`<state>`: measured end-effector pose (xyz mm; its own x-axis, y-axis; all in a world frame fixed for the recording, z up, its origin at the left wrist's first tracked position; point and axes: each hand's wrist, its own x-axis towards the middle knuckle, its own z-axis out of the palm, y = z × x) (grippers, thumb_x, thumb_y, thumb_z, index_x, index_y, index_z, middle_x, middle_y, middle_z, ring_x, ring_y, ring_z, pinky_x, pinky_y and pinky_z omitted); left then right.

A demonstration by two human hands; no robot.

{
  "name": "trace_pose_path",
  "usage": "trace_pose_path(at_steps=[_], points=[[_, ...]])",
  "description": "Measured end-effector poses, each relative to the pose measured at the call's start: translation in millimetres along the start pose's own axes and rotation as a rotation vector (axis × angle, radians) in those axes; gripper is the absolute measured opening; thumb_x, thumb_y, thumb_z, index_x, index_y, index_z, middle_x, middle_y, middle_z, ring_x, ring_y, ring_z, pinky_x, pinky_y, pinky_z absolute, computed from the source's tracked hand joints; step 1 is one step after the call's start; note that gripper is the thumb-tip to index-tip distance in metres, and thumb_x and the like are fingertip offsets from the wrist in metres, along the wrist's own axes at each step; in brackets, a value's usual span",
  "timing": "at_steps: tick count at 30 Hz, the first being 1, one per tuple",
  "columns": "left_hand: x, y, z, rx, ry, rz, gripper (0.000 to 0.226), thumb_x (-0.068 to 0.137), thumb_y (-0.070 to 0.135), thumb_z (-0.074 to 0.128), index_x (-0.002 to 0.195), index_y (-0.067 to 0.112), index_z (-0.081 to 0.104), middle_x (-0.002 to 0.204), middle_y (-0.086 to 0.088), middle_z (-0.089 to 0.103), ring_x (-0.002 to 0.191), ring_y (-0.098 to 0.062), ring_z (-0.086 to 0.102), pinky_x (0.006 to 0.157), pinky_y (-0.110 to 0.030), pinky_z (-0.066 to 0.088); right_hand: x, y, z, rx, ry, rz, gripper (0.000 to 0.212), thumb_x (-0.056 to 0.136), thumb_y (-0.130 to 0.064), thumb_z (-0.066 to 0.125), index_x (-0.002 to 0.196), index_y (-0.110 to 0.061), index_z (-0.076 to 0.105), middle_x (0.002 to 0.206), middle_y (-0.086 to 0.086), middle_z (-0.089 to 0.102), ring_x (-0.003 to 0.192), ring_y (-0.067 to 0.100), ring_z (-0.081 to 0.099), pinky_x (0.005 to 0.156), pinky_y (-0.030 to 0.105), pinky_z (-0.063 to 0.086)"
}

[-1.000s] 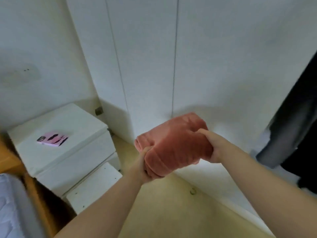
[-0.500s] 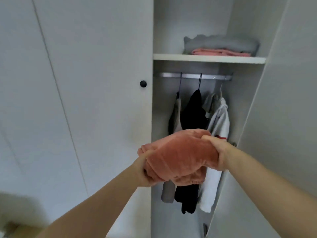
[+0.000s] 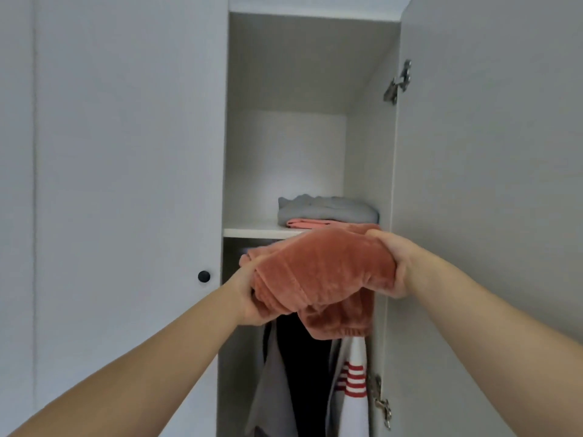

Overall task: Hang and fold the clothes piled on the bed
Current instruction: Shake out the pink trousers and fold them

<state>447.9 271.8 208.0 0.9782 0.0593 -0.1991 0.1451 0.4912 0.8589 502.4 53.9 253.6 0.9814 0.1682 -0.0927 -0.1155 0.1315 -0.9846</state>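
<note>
The wardrobe (image 3: 284, 74) is standing with one compartment open, its door (image 3: 489, 184) swung to the right, while the door on the left with a dark knob (image 3: 204, 276) is closed. Inside, a white shelf (image 3: 249, 231) is dividing the compartment. On the shelf a folded grey garment (image 3: 328, 209) is lying on top of a folded pink one (image 3: 310, 223), both toward the right side. Below the shelf, hanging clothes are showing: a grey piece (image 3: 271, 383), a black one (image 3: 304, 357) and a white one with red stripes (image 3: 351, 386).

The person is holding a folded rust-coloured fleece garment (image 3: 321, 272) in the air in front of the shelf edge, just below its level. The left hand (image 3: 249, 294) is gripping the left end with the fingers curled under it, and the right hand (image 3: 397, 266) is clamping the right end. One loose part is hanging down under the bundle.

I judge that the folding of this piece is done and the step in hand is putting it away. The next move is probably asking to lift the bundle above the shelf edge and to lay it on the stack or beside it, keeping the loose part from opening.
</note>
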Motion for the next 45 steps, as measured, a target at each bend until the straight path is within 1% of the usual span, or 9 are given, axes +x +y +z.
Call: trace_pose_path(at_steps=[2,5,11,16,23,29,37,42,45], points=[[-0.8,24.2,8.5,0.028,-0.039,0.059,0.053,0.065,0.03,0.082,0.113,0.011,0.068,0.098,-0.013,0.073,0.081,-0.027,0.071,0.065,-0.04,0.06,4.7,-26.1,5.7,0.016,-0.009,-0.05,0.03,0.077,-0.026,0.069,0.1,-0.007,0.07,0.073,0.015,0.071,0.057,0.027,0.069,0.048,0.035,0.056],[-8.6,64.2,22.4,0.06,-0.098,0.155,0.041,0.05,0.033,0.074,0.079,0.004,0.072,0.072,-0.012,0.072,0.058,-0.025,0.069,0.05,-0.037,0.058,7.1,-66.5,19.1,0.027,-0.062,-0.114,0.036,0.072,-0.028,0.075,0.105,-0.015,0.073,0.079,0.012,0.073,0.064,0.027,0.071,0.052,0.035,0.056],[16.6,149.5,39.0,0.08,-0.104,0.325,0.057,0.066,0.036,0.075,0.119,0.022,0.063,0.095,-0.008,0.073,0.081,-0.024,0.068,0.063,-0.039,0.06,29.3,-145.6,45.1,0.071,-0.105,-0.264,0.029,0.071,-0.029,0.075,0.099,-0.021,0.075,0.081,0.008,0.073,0.067,0.026,0.071,0.055,0.039,0.058],[51.8,198.5,59.2,0.124,-0.198,0.422,0.023,0.08,0.035,0.069,0.086,0.013,0.066,0.072,-0.01,0.073,0.08,-0.025,0.067,0.071,-0.036,0.056,67.3,-191.0,56.6,0.036,-0.044,-0.352,0.032,0.073,-0.028,0.067,0.102,-0.016,0.069,0.076,0.008,0.072,0.062,0.024,0.07,0.052,0.034,0.056],[154.7,242.2,73.4,0.101,-0.3,0.459,0.028,0.083,0.039,0.056,0.091,0.015,0.068,0.087,-0.011,0.072,0.087,-0.029,0.065,0.076,-0.039,0.053,138.1,-216.4,65.7,0.0,0.028,-0.409,0.019,0.084,-0.029,0.056,0.085,-0.011,0.061,0.052,0.008,0.064,0.041,0.021,0.063,0.04,0.03,0.052],[216.6,257.5,92.2,-0.005,-0.292,0.585,0.031,0.09,0.044,0.051,0.095,0.018,0.067,0.09,-0.008,0.07,0.087,-0.027,0.065,0.083,-0.039,0.052,205.4,-231.9,57.0,0.024,0.028,-0.559,0.018,0.085,-0.028,0.055,0.097,-0.017,0.062,0.062,0.004,0.068,0.052,0.02,0.066,0.051,0.029,0.056],[265.8,222.5,69.6,0.36,-0.018,0.204,0.027,0.08,0.037,0.065,0.084,0.01,0.066,0.072,-0.01,0.069,0.066,-0.024,0.065,0.057,-0.038,0.057,242.7,-175.6,38.1,-0.355,0.28,-0.166,0.024,0.085,-0.036,0.059,0.08,-0.014,0.055,0.078,0.012,0.057,0.066,0.029,0.056,0.061,0.038,0.051],[279.9,208.6,55.1,0.309,-0.019,0.147,0.081,0.044,0.057,0.083,0.116,0.026,0.061,0.113,-0.01,0.067,0.092,-0.031,0.067,0.063,-0.05,0.056,245.2,-164.6,34.5,-0.242,0.273,-0.137,0.052,0.072,-0.053,0.074,0.102,-0.018,0.051,0.101,0.014,0.051,0.097,0.041,0.055,0.065,0.059,0.052],[280.9,206.9,53.5,0.288,-0.052,0.148,0.08,0.05,0.061,0.081,0.12,0.03,0.057,0.119,-0.011,0.062,0.096,-0.033,0.066,0.065,-0.052,0.055,254.6,-157.1,28.9,-0.263,0.259,-0.106,0.059,0.075,-0.059,0.068,0.117,-0.02,0.052,0.101,0.016,0.058,0.086,0.039,0.06,0.071,0.056,0.054]])
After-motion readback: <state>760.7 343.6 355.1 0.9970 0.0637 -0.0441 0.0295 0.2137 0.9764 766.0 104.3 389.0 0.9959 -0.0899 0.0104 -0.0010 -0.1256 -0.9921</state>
